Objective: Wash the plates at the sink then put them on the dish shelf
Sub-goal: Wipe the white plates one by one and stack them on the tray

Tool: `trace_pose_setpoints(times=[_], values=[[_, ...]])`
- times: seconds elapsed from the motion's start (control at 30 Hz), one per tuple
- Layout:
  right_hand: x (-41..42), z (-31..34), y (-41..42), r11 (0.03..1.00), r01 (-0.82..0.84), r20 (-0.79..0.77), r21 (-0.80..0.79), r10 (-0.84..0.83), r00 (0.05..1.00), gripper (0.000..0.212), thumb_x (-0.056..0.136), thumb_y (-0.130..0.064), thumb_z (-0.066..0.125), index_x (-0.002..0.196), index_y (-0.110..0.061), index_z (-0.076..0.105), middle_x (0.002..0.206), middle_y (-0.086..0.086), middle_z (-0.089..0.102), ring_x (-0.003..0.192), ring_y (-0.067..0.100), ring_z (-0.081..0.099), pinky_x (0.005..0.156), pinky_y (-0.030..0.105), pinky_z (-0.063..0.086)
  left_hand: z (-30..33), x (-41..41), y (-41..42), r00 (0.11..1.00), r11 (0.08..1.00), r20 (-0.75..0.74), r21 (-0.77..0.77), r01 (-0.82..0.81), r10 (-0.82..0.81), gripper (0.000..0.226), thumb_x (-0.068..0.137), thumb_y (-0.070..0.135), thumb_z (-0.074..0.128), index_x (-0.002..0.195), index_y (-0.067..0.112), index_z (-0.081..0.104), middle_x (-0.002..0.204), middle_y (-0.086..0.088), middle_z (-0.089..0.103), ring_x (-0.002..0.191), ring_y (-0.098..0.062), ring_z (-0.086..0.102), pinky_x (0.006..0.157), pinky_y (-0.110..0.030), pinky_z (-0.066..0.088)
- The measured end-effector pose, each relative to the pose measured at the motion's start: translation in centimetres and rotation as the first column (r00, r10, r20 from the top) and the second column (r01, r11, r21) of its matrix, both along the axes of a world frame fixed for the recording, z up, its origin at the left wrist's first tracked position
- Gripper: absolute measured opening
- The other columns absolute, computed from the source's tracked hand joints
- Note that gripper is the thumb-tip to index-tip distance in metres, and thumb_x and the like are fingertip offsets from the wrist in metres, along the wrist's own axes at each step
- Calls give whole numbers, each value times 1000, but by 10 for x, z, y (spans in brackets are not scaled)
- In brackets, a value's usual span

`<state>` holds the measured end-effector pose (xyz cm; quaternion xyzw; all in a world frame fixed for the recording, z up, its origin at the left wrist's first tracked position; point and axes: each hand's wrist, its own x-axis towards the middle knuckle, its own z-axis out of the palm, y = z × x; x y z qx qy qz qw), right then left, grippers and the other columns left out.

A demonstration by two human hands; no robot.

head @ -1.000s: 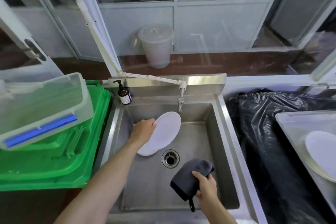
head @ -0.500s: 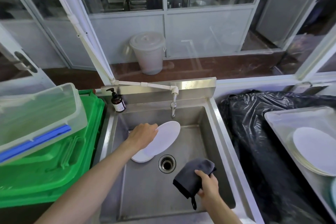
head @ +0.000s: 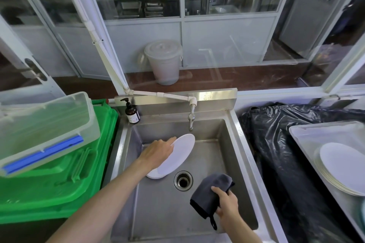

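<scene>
Under the tap (head: 190, 119), the left hand (head: 158, 153) grips a plate (head: 178, 154) by its rim, tilting it off another plate (head: 156, 175) on the sink (head: 221, 156) floor, likely for wiping. Nearer, the right hand (head: 227, 203) clutches a cloth (head: 209, 191), ready.

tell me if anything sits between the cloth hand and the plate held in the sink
Nothing visible does. The right hand grips the dark cloth near the sink's front right; the left hand holds the tilted white plate at the back left. Only bare sink floor and the drain lie between.
</scene>
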<state>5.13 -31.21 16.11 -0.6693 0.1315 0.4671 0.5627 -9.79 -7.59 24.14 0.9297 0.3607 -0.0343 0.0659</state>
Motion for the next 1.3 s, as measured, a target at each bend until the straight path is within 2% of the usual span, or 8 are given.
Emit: trace_pose_setpoints(times=[0.2, 0.4, 0.57, 0.73, 1.0, 1.13, 1.23, 1.3], values=[[-1, 5, 1, 997, -75, 158, 15, 72, 985, 33, 93, -7, 74, 124, -4, 64, 103, 8, 72, 104, 34, 68, 96, 53, 58, -15, -16, -13, 957, 978, 212, -105, -179, 198, 15, 107, 18, 37, 110, 14, 50, 88, -13, 71, 85, -40, 66, 67, -48, 50], [8, 39, 14, 964, -249, 427, 95, 187, 885, 15, 96, -34, 73, 106, -23, 73, 96, -6, 79, 96, 20, 74, 86, 48, 63, -31, -32, -49, 576, 727, 498, -631, -272, 648, 29, 102, 43, 41, 85, 22, 52, 79, 0, 55, 77, -28, 51, 68, -39, 39], [13, 77, 44, 887, -462, 750, -15, 316, 582, 19, 96, -35, 72, 81, -27, 62, 75, -14, 69, 76, 16, 67, 61, 26, 51, -7, -24, -94, 243, 391, 366, -918, -63, 899, 29, 109, 41, 49, 106, 23, 71, 100, 13, 75, 101, -16, 65, 92, -36, 51], [-4, 92, 75, 820, -509, 899, -264, 400, 178, 21, 95, -41, 68, 114, -31, 64, 112, -21, 68, 94, 6, 63, 77, 28, 51, 15, -14, -114, 289, 60, 117, -978, 199, 950, 46, 107, 56, 41, 133, 27, 66, 128, -1, 74, 123, -20, 67, 104, -43, 51], [-42, 97, 80, 690, -711, 881, -134, 411, 233, 23, 106, -45, 52, 88, -32, 46, 81, -15, 62, 78, 7, 59, 75, 28, 48, 19, 4, -128, 234, 91, 133, -979, 180, 963, 45, 101, 59, 54, 133, 30, 68, 129, 0, 73, 121, -17, 69, 108, -44, 50], [-15, 104, 86, 796, -586, 880, -149, 378, 289, 25, 106, -45, 52, 83, -40, 44, 77, -19, 62, 72, 6, 58, 65, 27, 42, 31, 5, -138, 241, 195, 230, -968, 160, 943, 29, 102, 33, 64, 131, 29, 68, 119, -1, 77, 111, -23, 74, 103, -52, 55], [-15, 114, 88, 853, -517, 860, -65, 311, 405, 29, 107, -45, 51, 80, -47, 40, 77, -33, 60, 70, 1, 56, 66, 24, 38, 41, 15, -137, 246, 207, 227, -973, 106, 942, 32, 101, 52, 59, 125, 34, 71, 116, 3, 78, 109, -22, 74, 101, -53, 56], [-26, 118, 82, 795, -600, 875, -91, 352, 333, 26, 106, -44, 50, 82, -45, 42, 78, -23, 62, 75, 1, 58, 69, 24, 41, 49, 23, -135, 169, 123, 141, -986, 109, 976, 50, 99, 68, 47, 119, 32, 75, 113, 3, 79, 108, -19, 74, 103, -48, 55]])
